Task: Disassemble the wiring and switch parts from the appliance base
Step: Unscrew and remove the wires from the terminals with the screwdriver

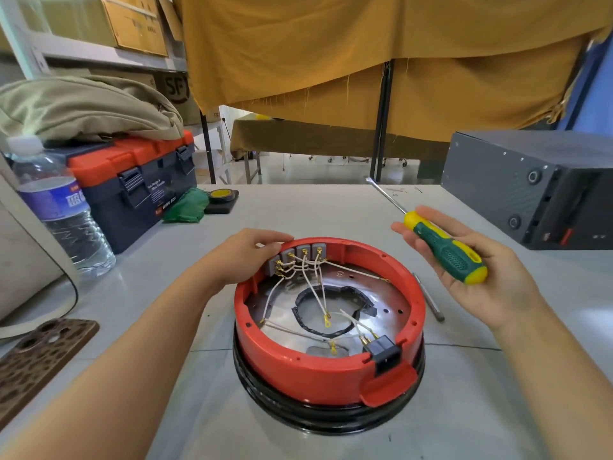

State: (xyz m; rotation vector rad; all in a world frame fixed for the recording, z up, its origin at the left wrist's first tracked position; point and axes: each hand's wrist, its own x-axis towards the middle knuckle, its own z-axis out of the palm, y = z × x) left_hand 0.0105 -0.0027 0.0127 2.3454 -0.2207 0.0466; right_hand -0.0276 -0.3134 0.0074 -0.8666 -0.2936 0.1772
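On the worktop [331, 207], dead center, sits the base [318, 376], a round red shell on a black ring, open side up so you can see right into it. Inside is a shiny metal plate [391, 303] with a big round hole ringed in black. White wires [315, 290] run all over it, ending in little gold terminals. A row of grey switches [295, 255] lines the far inner wall, each with wires clipped on. At the near rim there's a black socket [384, 353] with a couple of wires going to it, just above a red tab sticking out.

Left hand [245, 257] rests on the far-left rim of the base, fingers curled over the edge right by the switches. That grip looks loose, more steadying than squeezing. Right hand [471, 270] is up off the worktop to the right of the base, palm up, with a screwdriver [444, 247] lying across the mostly straight fingers, thumb against the green and yellow handle, shaft pointing away to the far left. So a relaxed grip there, barely closed.

A thin metal rod [429, 298] lies on the worktop just right of the base. Off to the left there's a closed orange and dark toolbox [132, 180] with a beige bag [83, 107] piled on top, plus a water bottle [56, 207] part full of water. Far right is a dark grey box [530, 184].
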